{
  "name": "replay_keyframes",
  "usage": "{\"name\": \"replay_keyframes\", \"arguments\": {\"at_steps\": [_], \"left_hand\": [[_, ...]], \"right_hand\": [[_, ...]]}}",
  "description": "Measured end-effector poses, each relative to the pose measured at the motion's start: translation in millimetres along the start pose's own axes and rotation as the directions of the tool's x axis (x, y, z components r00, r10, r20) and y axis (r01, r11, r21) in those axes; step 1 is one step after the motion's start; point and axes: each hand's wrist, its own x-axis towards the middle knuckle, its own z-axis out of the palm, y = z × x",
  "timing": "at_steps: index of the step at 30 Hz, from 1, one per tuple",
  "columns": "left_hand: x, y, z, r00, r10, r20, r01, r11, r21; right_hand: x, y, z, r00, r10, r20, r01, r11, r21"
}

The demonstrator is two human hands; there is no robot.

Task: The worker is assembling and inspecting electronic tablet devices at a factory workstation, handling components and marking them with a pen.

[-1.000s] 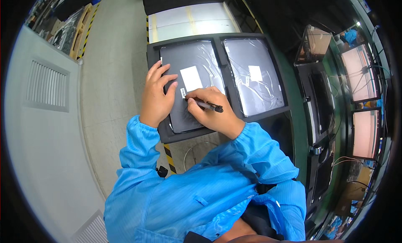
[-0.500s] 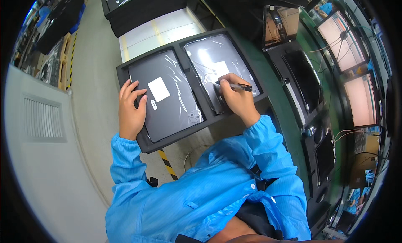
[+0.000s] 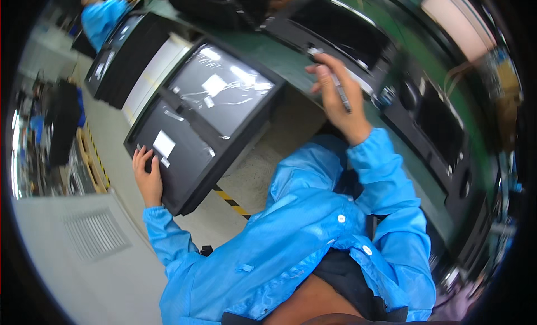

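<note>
A black foam tray (image 3: 222, 167) holds two dark grey tablets in clear film, side by side. My left hand (image 3: 147, 178) lies at the left edge of the nearer tablet (image 3: 187, 157), its fingers stretched over the tray's rim and beside a white label (image 3: 164, 144). The farther tablet (image 3: 238, 104) also bears white labels, and no hand touches it. Away from the tray, my right hand (image 3: 342, 104) is raised over the bench with a pen (image 3: 342, 97) gripped in it. Its fingertips are near a black fixture with a dark screen (image 3: 339, 29); whether they touch it I cannot tell.
Beyond the tray stands a white surface (image 3: 151, 79) and a stack of black trays (image 3: 126, 62). A person in blue (image 3: 102, 20) is at the far left. More dark screens in black fixtures (image 3: 436, 123) line the green bench. A white vented panel (image 3: 95, 235) is at the lower left.
My right hand has lifted off the farther tablet and moved right over the bench, still with the pen. The view has turned right; my left hand stays at the tray.
</note>
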Motion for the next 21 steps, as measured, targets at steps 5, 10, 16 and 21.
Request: {"name": "replay_keyframes", "arguments": {"at_steps": [5, 10, 16, 21], "left_hand": [[10.7, -15.6, 4.3, 0.996, 0.071, 0.055, -0.075, 0.994, 0.083], [12.2, -13.5, 6.3, 0.996, 0.04, 0.079, -0.048, 0.994, 0.096], [17.5, -14.3, 1.9, 0.995, 0.024, 0.1, -0.034, 0.994, 0.1], [14.2, -19.7, 2.2, 0.997, 0.009, 0.081, -0.016, 0.995, 0.094]], "right_hand": [[-27.9, 29.9, -134.4, 0.95, -0.312, -0.02, 0.217, 0.703, -0.677], [-46.4, 51.2, -180.1, 0.845, -0.5, 0.19, 0.485, 0.565, -0.667], [-56.7, 54.2, -187.1, 0.915, -0.403, -0.028, 0.303, 0.73, -0.613], [-57.2, 51.7, -188.7, 0.92, -0.391, 0.012, 0.316, 0.725, -0.611]]}}
